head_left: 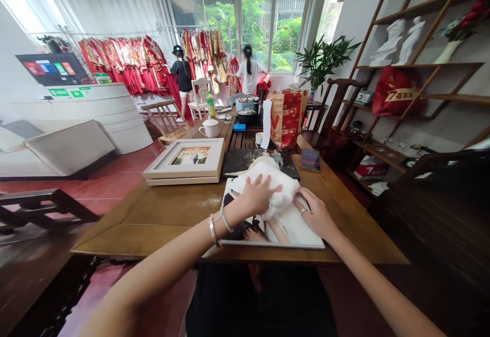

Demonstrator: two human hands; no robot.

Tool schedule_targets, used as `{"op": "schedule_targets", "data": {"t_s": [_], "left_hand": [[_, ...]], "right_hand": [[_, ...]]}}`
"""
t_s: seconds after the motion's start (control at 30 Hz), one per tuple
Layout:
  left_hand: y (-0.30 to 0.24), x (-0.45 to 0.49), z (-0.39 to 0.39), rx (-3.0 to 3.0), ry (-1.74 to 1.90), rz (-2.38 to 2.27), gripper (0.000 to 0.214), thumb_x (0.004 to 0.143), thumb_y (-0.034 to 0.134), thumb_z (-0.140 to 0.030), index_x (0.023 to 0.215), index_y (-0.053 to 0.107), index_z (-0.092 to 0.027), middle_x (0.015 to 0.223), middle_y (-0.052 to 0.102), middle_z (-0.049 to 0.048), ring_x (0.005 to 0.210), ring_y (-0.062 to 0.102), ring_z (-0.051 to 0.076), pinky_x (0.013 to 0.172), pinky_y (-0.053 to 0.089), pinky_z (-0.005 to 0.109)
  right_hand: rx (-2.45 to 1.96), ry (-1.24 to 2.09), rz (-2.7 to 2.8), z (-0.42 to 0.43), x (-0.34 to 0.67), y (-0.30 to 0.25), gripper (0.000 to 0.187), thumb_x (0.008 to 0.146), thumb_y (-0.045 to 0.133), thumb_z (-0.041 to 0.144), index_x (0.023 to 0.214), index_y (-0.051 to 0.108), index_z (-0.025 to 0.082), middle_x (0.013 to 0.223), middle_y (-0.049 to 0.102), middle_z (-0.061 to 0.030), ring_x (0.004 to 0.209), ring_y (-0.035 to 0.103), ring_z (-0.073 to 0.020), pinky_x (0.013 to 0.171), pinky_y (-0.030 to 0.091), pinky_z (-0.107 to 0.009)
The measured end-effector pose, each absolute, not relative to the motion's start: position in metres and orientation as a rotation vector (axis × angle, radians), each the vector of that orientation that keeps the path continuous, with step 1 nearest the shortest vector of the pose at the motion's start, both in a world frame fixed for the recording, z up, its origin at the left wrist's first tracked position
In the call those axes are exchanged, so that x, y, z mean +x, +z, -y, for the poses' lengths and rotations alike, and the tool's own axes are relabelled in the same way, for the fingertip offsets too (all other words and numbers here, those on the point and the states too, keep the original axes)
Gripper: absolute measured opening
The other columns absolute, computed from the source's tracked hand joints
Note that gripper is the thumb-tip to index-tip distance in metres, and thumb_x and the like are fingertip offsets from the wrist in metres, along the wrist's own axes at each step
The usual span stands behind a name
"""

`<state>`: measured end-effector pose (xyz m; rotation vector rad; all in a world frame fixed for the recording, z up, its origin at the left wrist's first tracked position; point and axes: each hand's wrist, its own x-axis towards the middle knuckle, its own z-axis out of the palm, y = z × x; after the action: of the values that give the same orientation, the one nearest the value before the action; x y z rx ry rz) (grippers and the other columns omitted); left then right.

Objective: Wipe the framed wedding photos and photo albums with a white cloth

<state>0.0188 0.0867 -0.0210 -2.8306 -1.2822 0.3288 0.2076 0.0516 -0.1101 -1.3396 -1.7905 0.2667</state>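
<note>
A white fluffy cloth (285, 191) lies bunched over the upper part of a large photo panel (308, 236) at the table's front edge. My left hand (257, 195) rests on top of the cloth, its fingers spread. At the cloth's right edge, my right hand (317, 213) has its fingertips closed on the fabric, just above the panel. Behind the cloth sits a dark printed panel (239, 161), partly covered. To the left are pale picture frames (153, 169), stacked, the upper one showing a small photo.
The wooden table (168, 214) also carries a lidded white mug (210, 126), a blue box (239, 127), a red-and-tan paper bag (287, 120) and a small dark card (310, 160). Two people stand by the garment racks at the back. Wooden shelves (424, 64) line the right.
</note>
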Motion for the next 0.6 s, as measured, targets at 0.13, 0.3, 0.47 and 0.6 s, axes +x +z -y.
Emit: {"op": "schedule_targets", "data": {"t_s": [0.13,0.3,0.47,0.6], "left_hand": [[-0.016,0.018,-0.096,-2.824,0.364,1.335,0.068,0.078,0.052,-0.013,0.137,0.03,-0.039,0.149,0.023,0.0055,0.134,0.022,0.03,0.098,0.029,0.057],[-0.009,0.002,-0.093,-2.802,0.343,1.369,0.061,0.079,0.049,-0.014,0.135,0.036,-0.035,0.142,0.034,0.0111,0.128,0.033,0.034,0.088,0.039,0.059],[-0.013,0.007,-0.1,-2.795,0.206,1.302,0.056,0.079,0.049,-0.013,0.132,0.042,-0.029,0.131,0.047,0.0131,0.117,0.045,0.035,0.086,0.043,0.052],[-0.025,0.03,-0.112,-2.807,0.005,1.176,0.048,0.081,0.044,-0.008,0.127,0.048,-0.023,0.131,0.048,0.0075,0.119,0.043,0.029,0.093,0.038,0.043]], "right_hand": [[-1.355,0.27,1.796,-0.052,0.209,-0.111,0.032,0.082,0.045,0.02,0.113,0.054,0.022,0.117,0.059,-0.0097,0.11,0.055,-0.0245,0.094,0.043,-0.039],[-1.356,0.302,1.809,-0.051,0.21,-0.111,0.031,0.083,0.043,0.021,0.111,0.057,0.021,0.121,0.059,-0.0098,0.116,0.053,-0.0241,0.099,0.04,-0.041],[-1.358,0.273,1.824,-0.05,0.208,-0.111,0.031,0.081,0.049,0.024,0.111,0.057,0.02,0.119,0.06,-0.011,0.114,0.054,-0.0256,0.097,0.041,-0.041],[-1.371,0.252,1.822,-0.051,0.207,-0.111,0.032,0.079,0.053,0.027,0.11,0.057,0.02,0.113,0.063,-0.0112,0.107,0.059,-0.0261,0.092,0.045,-0.04]]}}
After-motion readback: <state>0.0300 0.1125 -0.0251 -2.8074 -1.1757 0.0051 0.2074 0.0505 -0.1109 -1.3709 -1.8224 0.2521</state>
